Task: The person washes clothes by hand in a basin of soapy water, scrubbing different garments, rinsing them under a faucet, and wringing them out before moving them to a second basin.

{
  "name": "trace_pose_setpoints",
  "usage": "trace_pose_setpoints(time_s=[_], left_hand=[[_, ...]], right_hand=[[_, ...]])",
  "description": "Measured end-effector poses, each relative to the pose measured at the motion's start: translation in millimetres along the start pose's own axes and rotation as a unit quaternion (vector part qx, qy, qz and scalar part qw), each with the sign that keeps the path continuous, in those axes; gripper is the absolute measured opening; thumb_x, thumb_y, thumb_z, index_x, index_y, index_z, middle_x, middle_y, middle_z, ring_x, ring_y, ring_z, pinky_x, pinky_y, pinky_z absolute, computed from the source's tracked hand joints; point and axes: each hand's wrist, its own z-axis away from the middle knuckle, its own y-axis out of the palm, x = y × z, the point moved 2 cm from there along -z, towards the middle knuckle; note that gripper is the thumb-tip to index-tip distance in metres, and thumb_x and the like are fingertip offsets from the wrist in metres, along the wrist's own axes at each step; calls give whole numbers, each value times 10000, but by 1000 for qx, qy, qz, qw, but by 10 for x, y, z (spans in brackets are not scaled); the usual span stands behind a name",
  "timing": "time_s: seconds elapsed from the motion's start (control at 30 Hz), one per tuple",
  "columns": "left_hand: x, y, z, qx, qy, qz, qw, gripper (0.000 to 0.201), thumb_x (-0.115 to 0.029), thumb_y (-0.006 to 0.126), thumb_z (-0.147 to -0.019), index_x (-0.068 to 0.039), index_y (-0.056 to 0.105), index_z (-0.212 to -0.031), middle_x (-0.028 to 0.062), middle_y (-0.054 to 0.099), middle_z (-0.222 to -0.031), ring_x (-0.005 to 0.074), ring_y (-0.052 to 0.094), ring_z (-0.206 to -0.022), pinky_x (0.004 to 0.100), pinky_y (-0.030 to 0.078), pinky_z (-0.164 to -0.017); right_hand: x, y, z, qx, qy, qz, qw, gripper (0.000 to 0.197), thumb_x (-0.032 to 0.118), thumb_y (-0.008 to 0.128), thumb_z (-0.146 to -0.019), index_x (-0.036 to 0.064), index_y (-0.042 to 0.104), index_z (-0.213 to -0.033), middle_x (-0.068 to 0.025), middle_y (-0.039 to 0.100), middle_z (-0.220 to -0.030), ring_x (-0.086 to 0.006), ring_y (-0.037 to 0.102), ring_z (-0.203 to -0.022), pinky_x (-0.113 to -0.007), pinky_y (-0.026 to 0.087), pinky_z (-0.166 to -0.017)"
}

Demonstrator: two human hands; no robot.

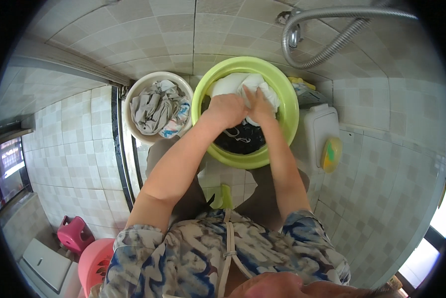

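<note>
A white cloth (231,84), possibly a garment, lies bunched in a large yellow-green basin (287,126) in front of me. My left hand (228,110) is closed in a fist at its near edge, knuckles up, with folds of the cloth against it. Close beside it, my right hand (257,105) grips the same cloth, two fingers spread over its top and the thumb side turned toward the left hand. White fabric also shows below the right hand. Under both hands lies dark wet fabric (240,143) with a pale cord on it. The fingertips of my left hand are hidden.
Left of the basin stands a white tub (128,121) of grey and patterned clothes. On the right are a white lidded bin (322,124) and a yellow-green object (331,155). A metal shower hose (302,62) hangs above. Pink stool (75,234) and pink basin (91,263) stand lower left.
</note>
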Motion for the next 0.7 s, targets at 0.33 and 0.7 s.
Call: trace_pose_setpoints(time_s=[0.33, 0.7], left_hand=[[-263, 145, -49, 9, 91, 22, 996, 270, -290, 618, -806, -57, 602, -941, 115, 612, -838, 299, 622, -813, 408, 502, -670], [-212, 3, -67, 28, 48, 23, 998, 301, -327, 576, -840, -50, 614, -949, 141, 634, -923, 320, 626, -872, 422, 506, -731]], right_hand=[[-778, 1086, -755, 2, 15, -205, 979, 553, 260, 615, -757, 131, 467, -1274, -212, 488, -1210, -380, 550, -1046, -456, 445, -878], [-728, -236, -161, -143, 161, -448, 868, 263, 202, 646, -787, -29, 662, -913, -119, 656, -821, -217, 612, -740, -334, 486, -728]])
